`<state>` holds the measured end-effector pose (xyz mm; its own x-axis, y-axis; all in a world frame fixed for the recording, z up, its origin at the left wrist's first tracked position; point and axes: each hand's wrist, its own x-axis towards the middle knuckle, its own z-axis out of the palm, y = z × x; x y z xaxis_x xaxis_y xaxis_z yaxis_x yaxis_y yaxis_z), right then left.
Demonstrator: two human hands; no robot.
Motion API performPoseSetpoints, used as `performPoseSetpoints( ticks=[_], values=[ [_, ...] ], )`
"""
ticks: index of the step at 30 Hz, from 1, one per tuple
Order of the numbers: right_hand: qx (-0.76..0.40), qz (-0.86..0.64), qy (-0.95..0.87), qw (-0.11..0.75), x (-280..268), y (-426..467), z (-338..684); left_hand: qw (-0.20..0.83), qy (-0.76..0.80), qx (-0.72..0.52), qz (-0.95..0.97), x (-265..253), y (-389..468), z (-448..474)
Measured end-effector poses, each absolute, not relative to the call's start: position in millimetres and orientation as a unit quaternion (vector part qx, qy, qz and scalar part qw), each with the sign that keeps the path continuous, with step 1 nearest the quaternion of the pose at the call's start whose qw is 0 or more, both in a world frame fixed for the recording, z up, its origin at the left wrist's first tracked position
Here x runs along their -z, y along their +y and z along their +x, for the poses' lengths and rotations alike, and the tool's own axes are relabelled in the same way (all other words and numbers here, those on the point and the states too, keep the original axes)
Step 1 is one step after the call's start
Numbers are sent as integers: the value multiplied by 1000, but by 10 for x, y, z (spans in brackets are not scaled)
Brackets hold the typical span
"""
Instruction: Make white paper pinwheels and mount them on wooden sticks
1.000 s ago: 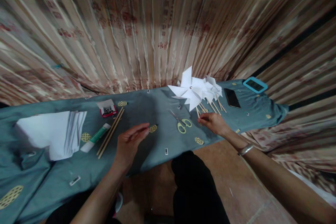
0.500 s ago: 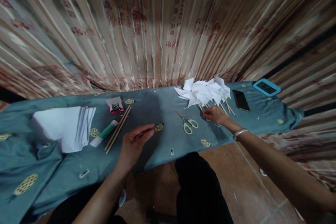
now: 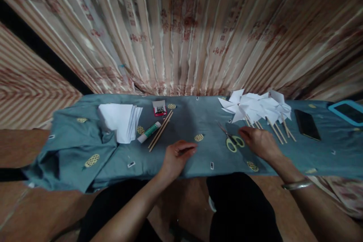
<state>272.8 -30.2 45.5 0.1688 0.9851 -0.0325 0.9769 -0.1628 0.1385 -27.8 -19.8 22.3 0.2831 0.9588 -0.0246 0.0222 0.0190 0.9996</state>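
Looking down, the view showed a long bench draped in blue-grey cloth. The left hand rested near the middle, fingers curled loosely together, seemingly pinching something small that I could not make out. The right hand lay palm down, fingers relaxed and apart, just beside the green-handled scissors and near the sticks of a cluster of white paper pinwheels. Farther left lay spare sticks, a glue stick, a pin box and a paper stack. A careless sweep of the right hand could likely crush the pinwheels or catch the scissor blades.
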Motion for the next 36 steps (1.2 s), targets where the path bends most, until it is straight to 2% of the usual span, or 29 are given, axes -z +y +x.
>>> performPoseSetpoints(
  ticks=[6,9,16,21,30,36],
  values=[
    [68,655,752,-39,-384,70,1676,570,449,-396,563,-242,-233,-415],
    [111,613,773,-120,-308,292,1274,572,457,-389,560,-210,-251,-468],
    [110,561,790,-222,115,547,877,562,452,-393,570,-174,-270,-634],
    [87,526,794,-290,400,475,871,481,459,-404,628,-117,-223,-847],
    [62,504,797,-326,491,471,860,299,506,-431,685,-108,34,-1331],
    [58,505,799,-321,488,466,864,275,515,-428,690,-143,65,-1433]
  ],
)
